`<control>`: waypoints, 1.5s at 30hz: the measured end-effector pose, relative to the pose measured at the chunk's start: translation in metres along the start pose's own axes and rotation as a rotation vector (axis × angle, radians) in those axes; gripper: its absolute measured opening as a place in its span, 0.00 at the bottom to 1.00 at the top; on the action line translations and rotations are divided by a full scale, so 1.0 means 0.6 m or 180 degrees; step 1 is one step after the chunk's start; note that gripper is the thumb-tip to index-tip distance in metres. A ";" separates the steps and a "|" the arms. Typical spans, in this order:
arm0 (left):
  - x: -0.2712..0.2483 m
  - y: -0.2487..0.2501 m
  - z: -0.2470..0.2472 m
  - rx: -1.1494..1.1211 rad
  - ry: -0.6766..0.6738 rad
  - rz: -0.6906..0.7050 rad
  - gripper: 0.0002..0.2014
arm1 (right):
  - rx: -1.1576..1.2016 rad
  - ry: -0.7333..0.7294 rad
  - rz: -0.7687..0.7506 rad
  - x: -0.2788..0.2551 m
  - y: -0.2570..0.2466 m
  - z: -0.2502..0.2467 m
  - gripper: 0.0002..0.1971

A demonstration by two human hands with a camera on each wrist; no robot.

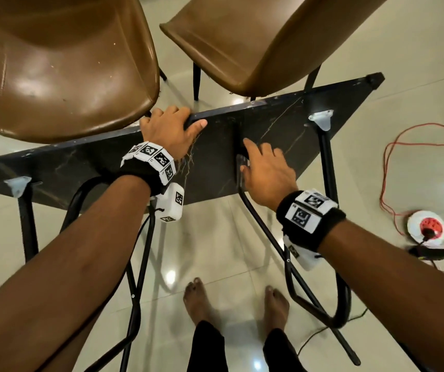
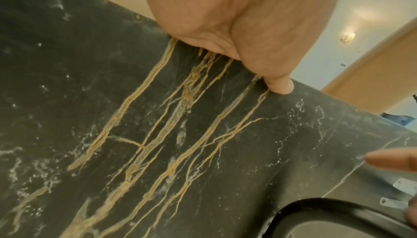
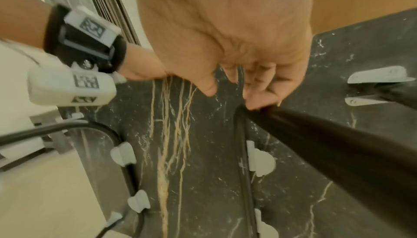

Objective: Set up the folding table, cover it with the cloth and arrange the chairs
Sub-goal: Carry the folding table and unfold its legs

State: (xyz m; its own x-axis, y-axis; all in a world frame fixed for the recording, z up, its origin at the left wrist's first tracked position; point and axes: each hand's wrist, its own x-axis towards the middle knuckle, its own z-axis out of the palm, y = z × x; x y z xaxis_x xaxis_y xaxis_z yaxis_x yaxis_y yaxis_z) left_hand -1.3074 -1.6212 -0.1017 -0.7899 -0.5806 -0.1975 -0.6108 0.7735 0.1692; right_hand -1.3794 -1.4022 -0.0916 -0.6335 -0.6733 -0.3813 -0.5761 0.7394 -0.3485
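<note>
The folding table [image 1: 215, 146] is tilted, its underside towards the person, just before two brown chairs [image 1: 62, 63]. The left hand [image 1: 167, 130] grips its upper edge. The right hand [image 1: 266, 173], fingers nearly straight, presses the central leg frame [image 1: 258, 218]. Best to steady the top firmly while swinging that leg fully out.

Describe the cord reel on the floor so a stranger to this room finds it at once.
Start at the tilted black tabletop, then look to the person's right across the pale tiled floor. There lies a round white cord reel with a thin red cable looping away from it. Its red centre sets it apart from the small black box beside it.
</note>
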 end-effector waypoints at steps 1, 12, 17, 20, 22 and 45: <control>0.002 -0.001 -0.001 -0.0006 -0.0002 -0.0002 0.26 | -0.0128 0.0093 0.0046 0.005 0.002 0.007 0.31; 0.004 -0.004 0.003 0.0007 0.0099 0.0039 0.25 | 0.0538 -0.0210 -0.0045 -0.003 0.032 0.059 0.23; 0.018 -0.008 -0.001 -0.0138 0.0024 0.0032 0.25 | 0.0290 -0.0381 -0.0230 -0.023 0.033 0.058 0.23; 0.020 -0.007 -0.001 -0.0099 0.0053 0.0041 0.25 | 0.0035 -0.0337 -0.0323 -0.044 0.053 0.052 0.23; 0.014 -0.005 -0.002 -0.0032 0.0088 0.0042 0.26 | -0.0081 -0.0343 -0.0319 -0.056 0.074 0.046 0.23; -0.006 0.008 0.000 -0.0010 0.0073 -0.0018 0.25 | 0.0105 0.0172 0.0384 0.005 0.232 -0.006 0.22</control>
State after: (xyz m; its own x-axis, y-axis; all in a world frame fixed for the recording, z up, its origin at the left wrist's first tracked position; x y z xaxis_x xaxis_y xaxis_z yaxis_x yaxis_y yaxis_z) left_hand -1.3071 -1.6155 -0.1001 -0.7873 -0.5908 -0.1762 -0.6156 0.7693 0.1712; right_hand -1.4635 -1.3012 -0.1381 -0.7247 -0.5776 -0.3757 -0.4772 0.8140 -0.3310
